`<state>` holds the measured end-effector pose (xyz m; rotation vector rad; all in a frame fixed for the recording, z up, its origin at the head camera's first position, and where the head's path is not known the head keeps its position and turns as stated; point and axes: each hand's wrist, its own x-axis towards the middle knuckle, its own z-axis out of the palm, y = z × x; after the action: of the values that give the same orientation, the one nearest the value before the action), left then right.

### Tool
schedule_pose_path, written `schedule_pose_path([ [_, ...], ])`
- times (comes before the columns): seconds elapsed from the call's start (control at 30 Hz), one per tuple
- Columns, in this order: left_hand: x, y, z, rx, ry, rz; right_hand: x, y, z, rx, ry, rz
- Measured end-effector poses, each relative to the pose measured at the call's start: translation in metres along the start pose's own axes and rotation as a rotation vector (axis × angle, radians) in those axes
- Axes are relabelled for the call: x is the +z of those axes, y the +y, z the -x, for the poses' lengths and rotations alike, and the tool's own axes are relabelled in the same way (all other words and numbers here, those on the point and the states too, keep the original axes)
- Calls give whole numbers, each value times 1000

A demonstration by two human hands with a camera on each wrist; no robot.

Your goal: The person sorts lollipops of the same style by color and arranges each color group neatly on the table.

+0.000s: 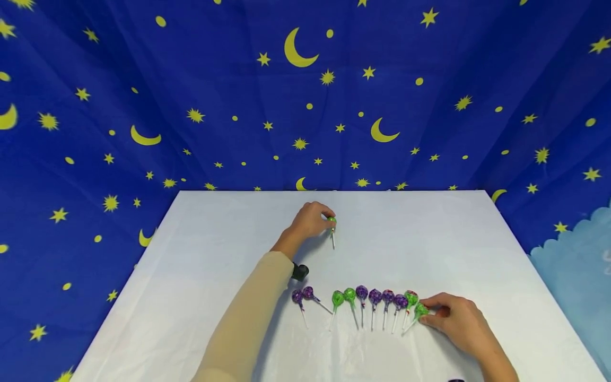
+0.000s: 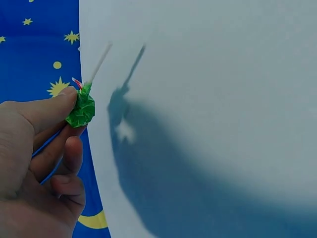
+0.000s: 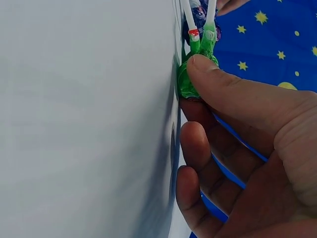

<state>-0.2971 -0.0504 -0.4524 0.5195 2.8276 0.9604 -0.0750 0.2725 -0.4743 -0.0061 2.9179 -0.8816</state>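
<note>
My left hand [image 1: 310, 220] is over the far middle of the white table, pinching a green-wrapped lollipop [image 2: 81, 111] by its head between thumb and fingers. Its white stick points toward me, and in the left wrist view it casts a shadow on the tabletop. Nearer to me, my right hand [image 1: 460, 322] pinches another green lollipop [image 3: 185, 82] at the right end of a row. Along that row lie several purple lollipops [image 1: 375, 296] and several green ones, such as a green lollipop [image 1: 338, 298] left of centre, their sticks mostly toward me.
Two purple lollipops [image 1: 308, 292] lie at the row's left end, one with its stick slanting right. The white table [image 1: 406, 228] meets a blue cloth [image 1: 229, 79] with yellow moons and stars behind it. A small black object [image 1: 299, 272] sits at the left wrist.
</note>
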Motion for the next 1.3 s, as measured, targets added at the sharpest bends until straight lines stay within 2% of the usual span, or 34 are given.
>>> schedule_pose_path([
  [0.27, 0, 1, -16, -46, -48, -43, -1, 1, 0, 0, -6, 5],
  [0.47, -4, 1, -22, -57, -41, -44, -1, 0, 0, 9, -6, -9],
  [0.73, -3, 0, -30, -103, -47, -50, -3, 0, 0, 27, -33, -21],
  [0.87, -1, -3, -30, -108, -25, -55, -1, -1, -3, 29, -41, -29],
  [1.07, 9, -15, -29, -126, 41, -49, 2, -2, -6, 39, -60, -55],
  [1.3, 16, -8, -36, -94, 50, -27, -3, -1, -4, 64, -68, -59],
])
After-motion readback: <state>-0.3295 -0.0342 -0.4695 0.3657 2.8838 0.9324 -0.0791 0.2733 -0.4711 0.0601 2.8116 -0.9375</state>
